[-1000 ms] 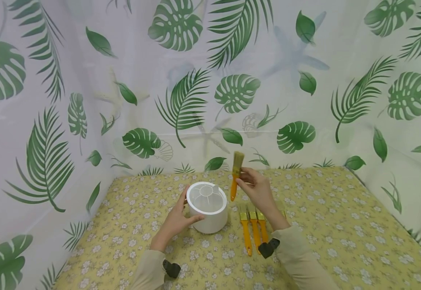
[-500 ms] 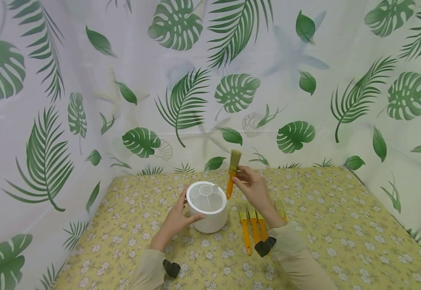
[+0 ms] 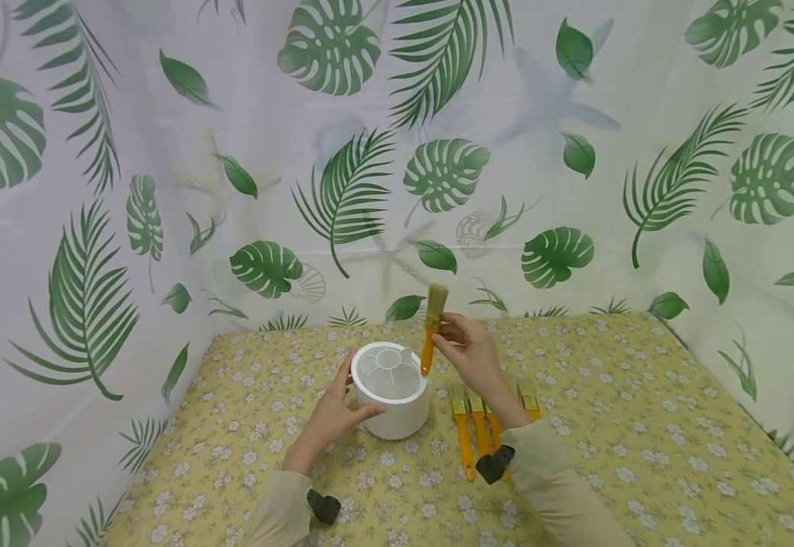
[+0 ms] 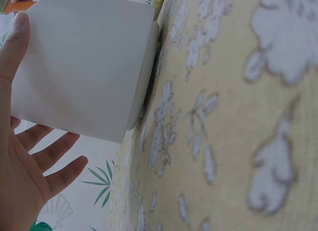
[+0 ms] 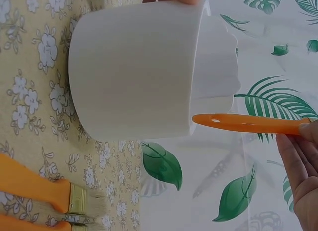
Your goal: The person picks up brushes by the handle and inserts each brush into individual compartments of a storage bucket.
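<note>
A white round container [image 3: 397,422] with a divided inside stands upright on the cloth. My left hand [image 3: 331,418] holds its left side, thumb near the rim and fingers spread round the far side, as the left wrist view also shows on the container wall [image 4: 84,67]. With thumb and fingertips, my right hand [image 3: 475,353] pinches a paintbrush [image 3: 431,330], bristles up. The lower end of its orange handle [image 5: 248,123] overlaps the right rim in the head view. Scalloped translucent dividers [image 5: 216,67] rise above the rim in the right wrist view.
Several more orange-handled paintbrushes [image 3: 463,441] lie side by side on the flowered tablecloth [image 3: 643,441], partly under the right forearm. Behind the table hangs a white curtain [image 3: 369,45] with green leaves. Each wrist wears a small black camera [image 3: 324,507].
The right hand has moved left with the paintbrush, bringing the handle end from beside the container to its right rim. The left hand and container have stayed put.
</note>
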### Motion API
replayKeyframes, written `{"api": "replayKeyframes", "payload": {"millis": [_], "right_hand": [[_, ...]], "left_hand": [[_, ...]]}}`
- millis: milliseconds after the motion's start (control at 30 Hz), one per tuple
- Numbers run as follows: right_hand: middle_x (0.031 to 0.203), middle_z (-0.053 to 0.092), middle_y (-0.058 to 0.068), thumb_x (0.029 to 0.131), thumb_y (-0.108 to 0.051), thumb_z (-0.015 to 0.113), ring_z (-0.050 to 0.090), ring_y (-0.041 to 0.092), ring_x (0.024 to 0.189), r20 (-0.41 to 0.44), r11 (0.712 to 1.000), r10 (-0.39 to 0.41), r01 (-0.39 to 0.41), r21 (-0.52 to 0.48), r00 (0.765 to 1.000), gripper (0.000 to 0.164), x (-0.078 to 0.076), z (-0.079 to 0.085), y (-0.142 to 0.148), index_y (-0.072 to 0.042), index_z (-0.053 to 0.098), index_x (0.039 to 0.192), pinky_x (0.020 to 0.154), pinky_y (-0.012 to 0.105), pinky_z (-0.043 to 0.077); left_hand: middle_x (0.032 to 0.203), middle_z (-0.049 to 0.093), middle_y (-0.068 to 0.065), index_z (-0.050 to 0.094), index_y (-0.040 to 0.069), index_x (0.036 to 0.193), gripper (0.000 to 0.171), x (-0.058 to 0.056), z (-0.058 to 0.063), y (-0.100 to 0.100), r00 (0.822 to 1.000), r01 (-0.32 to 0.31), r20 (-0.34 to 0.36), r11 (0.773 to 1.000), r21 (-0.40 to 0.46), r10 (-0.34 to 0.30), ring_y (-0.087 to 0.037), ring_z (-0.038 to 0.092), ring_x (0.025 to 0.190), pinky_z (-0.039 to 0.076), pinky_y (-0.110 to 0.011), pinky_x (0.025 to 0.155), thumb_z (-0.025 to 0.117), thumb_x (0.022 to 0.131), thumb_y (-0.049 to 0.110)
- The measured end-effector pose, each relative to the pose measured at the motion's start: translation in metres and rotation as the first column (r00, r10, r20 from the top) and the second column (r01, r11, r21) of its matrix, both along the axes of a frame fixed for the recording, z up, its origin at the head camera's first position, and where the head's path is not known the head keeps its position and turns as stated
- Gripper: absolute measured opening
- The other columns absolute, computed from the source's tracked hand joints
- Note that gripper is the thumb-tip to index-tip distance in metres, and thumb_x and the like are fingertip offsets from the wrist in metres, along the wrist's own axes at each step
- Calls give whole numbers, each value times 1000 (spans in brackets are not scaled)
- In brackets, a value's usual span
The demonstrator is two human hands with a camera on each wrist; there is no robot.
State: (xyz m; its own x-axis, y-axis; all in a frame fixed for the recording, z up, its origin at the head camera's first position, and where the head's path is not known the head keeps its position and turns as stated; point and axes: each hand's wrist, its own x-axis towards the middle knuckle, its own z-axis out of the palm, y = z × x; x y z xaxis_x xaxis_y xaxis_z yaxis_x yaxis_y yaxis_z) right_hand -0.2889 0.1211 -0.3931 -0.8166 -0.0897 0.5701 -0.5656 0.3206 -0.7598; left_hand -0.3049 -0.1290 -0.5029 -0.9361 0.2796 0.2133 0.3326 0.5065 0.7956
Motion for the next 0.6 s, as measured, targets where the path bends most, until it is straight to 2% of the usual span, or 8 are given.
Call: {"api": "replayKeyframes", "payload": {"millis": [367,600], "right_hand": [[102,65,26,87,2,61,65,36,93,94,1000,-7,7,5,996,31,5,2,-7,9,57,117,74,36,57],[102,65,27,87,3,61,64,37,93,80,1000,0,-1,14,997,32,4,-1,-9,10,56,117,74,35,57]], "left_hand": [[148,31,0,1,47,145,105,0,-1,-1,1000,7,-5,1000,11,-7,-28,40,129,33,-65,98,74,70,52],[148,31,1,1,47,145,105,-1,-2,0,1000,6,-14,1000,6,-6,-28,40,129,35,-65,97,74,71,52]]}}
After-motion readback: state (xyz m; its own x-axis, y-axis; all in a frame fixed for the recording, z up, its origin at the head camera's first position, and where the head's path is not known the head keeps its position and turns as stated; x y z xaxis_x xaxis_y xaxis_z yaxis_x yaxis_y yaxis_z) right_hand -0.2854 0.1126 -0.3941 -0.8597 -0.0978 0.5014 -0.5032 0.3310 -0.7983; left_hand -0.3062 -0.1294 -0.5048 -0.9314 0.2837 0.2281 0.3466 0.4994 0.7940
